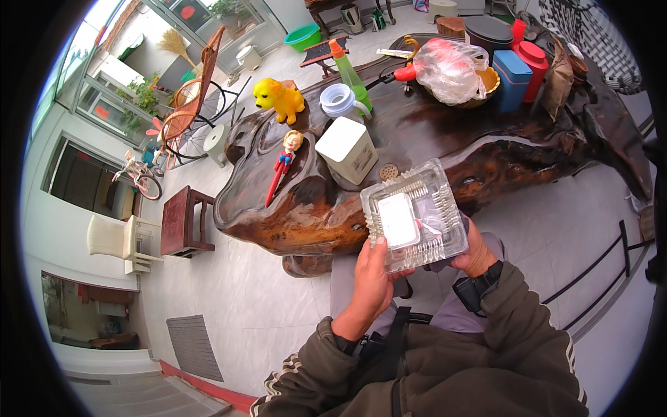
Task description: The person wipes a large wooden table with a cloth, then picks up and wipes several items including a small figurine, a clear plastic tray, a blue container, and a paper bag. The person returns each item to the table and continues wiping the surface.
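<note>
A clear plastic clamshell container (428,200) is held in front of me over the table's near edge. My left hand (372,281) grips its lower left corner, thumb on top. My right hand (475,250) holds its right side, with the fingers mostly hidden beneath. A white rectangular item (398,220) and some clear film show in or through the container. Beyond it, on the dark wooden table (406,135), stand a white square canister (346,148), a white-and-blue lidded jug (341,101) and a green spray bottle with an orange cap (350,78). A small round perforated disc (388,171) lies beside the canister.
A red pen with a figurine head (281,169) and a yellow dog figurine (281,100) are on the table's left part. Farther right are a bowl with a plastic bag (451,70), a blue tin (513,81) and a red canister (532,70). A wooden stool (180,221) stands left.
</note>
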`<state>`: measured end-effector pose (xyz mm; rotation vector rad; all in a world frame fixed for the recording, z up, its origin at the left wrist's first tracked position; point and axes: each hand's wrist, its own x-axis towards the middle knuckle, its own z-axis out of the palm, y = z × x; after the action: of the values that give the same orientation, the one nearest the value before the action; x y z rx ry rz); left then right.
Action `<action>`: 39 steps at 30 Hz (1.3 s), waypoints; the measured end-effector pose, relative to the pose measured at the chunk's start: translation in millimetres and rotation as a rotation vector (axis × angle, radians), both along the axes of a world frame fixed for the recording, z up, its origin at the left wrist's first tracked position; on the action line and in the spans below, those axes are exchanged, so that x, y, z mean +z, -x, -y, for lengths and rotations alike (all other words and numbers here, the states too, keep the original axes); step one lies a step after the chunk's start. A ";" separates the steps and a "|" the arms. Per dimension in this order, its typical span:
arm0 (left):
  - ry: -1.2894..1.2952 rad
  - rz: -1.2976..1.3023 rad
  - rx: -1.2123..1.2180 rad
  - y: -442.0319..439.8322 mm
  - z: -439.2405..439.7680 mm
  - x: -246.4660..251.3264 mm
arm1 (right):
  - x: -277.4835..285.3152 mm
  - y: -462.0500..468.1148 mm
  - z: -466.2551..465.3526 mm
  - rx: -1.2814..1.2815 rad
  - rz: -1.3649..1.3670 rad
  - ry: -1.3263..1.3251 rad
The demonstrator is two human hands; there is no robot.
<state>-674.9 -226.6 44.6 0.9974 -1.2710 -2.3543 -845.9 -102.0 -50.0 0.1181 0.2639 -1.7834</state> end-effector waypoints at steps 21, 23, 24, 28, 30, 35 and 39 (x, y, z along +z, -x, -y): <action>0.001 -0.071 -0.077 -35.4 -33.0 23.2 | 20.7 -48.6 -20.8 0.071 -0.489 -0.249; 0.020 -0.070 -0.080 -38.2 -29.4 24.0 | 12.8 -55.3 -32.2 0.121 -0.580 -0.288; 0.036 -0.061 -0.095 -40.4 -26.0 24.4 | 10.9 -56.5 -39.4 0.120 -0.577 -0.244; 0.003 -0.040 -0.083 -47.6 -16.0 21.7 | 26.5 -38.3 -74.8 0.251 -0.754 -0.347; 0.073 -0.008 -0.082 -49.7 -12.7 18.9 | 47.6 -10.8 -84.1 0.168 -0.529 -0.265; 0.055 0.014 -0.087 -44.1 -18.5 7.9 | 119.9 36.7 -67.0 -0.318 -1.310 -0.483; 0.064 -0.032 -0.151 -37.7 -30.0 0.1 | 157.2 19.1 -14.6 -0.320 -2.437 -0.486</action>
<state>-637.1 -196.6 44.7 0.8690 -1.4466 -2.4117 -865.0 -87.4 107.2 -1.8160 2.3629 -1.0912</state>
